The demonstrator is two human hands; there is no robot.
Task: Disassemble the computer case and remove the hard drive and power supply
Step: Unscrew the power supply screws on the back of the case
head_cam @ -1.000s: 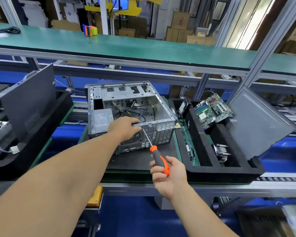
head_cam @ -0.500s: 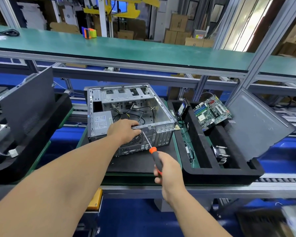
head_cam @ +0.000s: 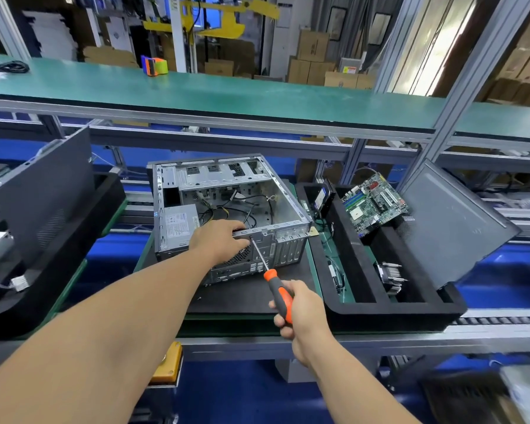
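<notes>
Gripping the screwdriver (head_cam: 278, 294) by its orange handle, my right hand (head_cam: 300, 313) sits at lower centre of the frame, fingers closed, the tip touching the case (head_cam: 227, 209) rear edge. My left hand (head_cam: 219, 240) lies curled over that edge, beside the tip. Inside, the power supply (head_cam: 178, 223) sits at the left, cables loose. Right of centre, a foam tray (head_cam: 389, 310) holds a motherboard (head_cam: 374, 201) and a hard drive (head_cam: 323, 198).

We record two forearms, bare from the frame's lower edge to the wrists, with no sleeve in view. Left hand (head_cam: 219, 241): bare, no glove, ring, watch or band visible. Right hand (head_cam: 300, 313): bare likewise, wrist unadorned. We see no markings on either arm.
</notes>
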